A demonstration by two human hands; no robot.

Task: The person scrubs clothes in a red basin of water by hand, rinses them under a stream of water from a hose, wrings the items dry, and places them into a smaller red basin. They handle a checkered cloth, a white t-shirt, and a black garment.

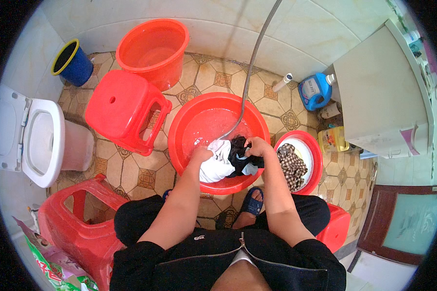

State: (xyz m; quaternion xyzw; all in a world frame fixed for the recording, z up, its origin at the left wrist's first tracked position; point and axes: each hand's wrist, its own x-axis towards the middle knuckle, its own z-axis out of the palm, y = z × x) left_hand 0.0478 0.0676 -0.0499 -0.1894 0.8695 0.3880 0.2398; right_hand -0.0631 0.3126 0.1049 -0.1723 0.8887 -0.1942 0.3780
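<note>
A large red basin (178,119) with some water in it stands on the tiled floor in front of me. At its near side my left hand (202,154) is closed on a white cloth garment (215,167), which bunches against the basin's rim. Beside it lies a black garment (237,157) with light grey-blue patches. My right hand (258,147) has its fingers curled on that black garment. A grey flexible hose (252,65) hangs down into the basin, and its lower end disappears near the white cloth.
Right of the basin, a smaller red basin (317,167) holds a brown checked cloth (291,167). Red stools (114,104) and a red tub (153,43) stand left, near a toilet (43,140) and blue bin (77,65). A blue jug (315,91) stands by the cabinet (378,92).
</note>
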